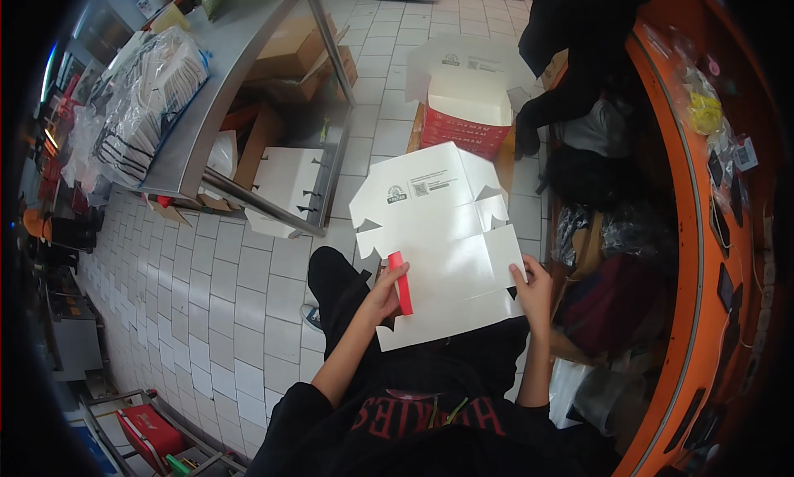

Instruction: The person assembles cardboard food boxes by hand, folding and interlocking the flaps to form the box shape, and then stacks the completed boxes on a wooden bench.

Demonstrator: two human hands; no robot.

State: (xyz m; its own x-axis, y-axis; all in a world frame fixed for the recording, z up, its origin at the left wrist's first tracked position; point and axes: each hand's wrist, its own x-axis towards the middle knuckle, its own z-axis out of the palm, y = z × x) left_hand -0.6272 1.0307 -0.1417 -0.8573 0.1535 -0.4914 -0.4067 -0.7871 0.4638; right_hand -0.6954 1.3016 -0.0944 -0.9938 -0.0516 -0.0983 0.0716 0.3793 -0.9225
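Observation:
A flat white cardboard box blank with cut flaps lies across my lap, its unprinted-looking glossy panels up and a small printed mark on the far panel. Along its left side a narrow flap is folded up, showing its red outer face. My left hand is closed on that red flap. At the right edge of the blank, my right hand pinches the side panel between thumb and fingers. Beyond the blank stands a stack of red boxes, the top one open with its white lid raised.
To the left is a steel table bearing a plastic-wrapped pack; more white box blanks lie on its lower shelf. An orange counter curves along the right, with bags beneath. Dark clothing shows at the far right.

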